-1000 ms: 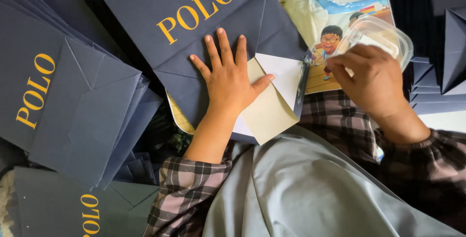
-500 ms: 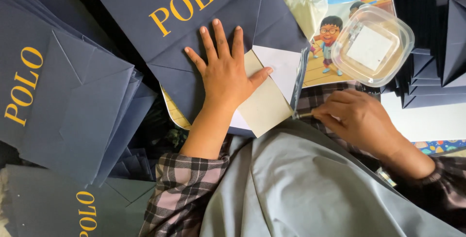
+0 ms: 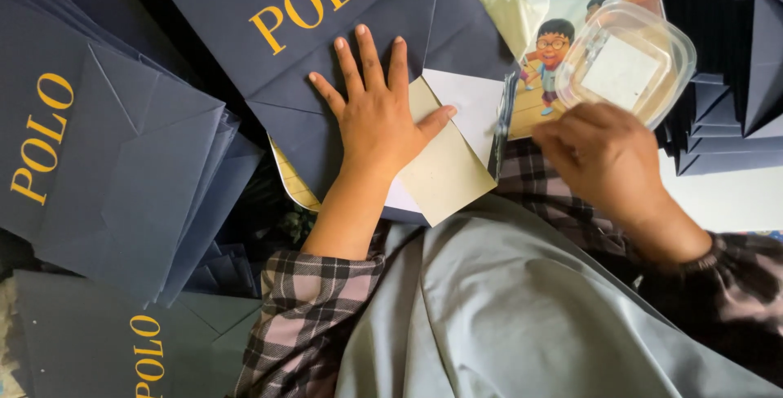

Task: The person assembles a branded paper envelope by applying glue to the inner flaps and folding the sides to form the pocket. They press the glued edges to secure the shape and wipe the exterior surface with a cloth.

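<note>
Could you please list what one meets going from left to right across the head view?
Stack of folded navy paper bags → left hand flat on a navy bag → cream paper flap → right hand → clear plastic container → pile of navy folded pieces.

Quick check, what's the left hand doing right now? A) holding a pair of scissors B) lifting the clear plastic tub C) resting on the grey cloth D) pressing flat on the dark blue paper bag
D: the left hand lies palm down with fingers spread on the dark blue paper bag, its thumb over the cream flap; the clear plastic tub sits off by the right hand.
</note>
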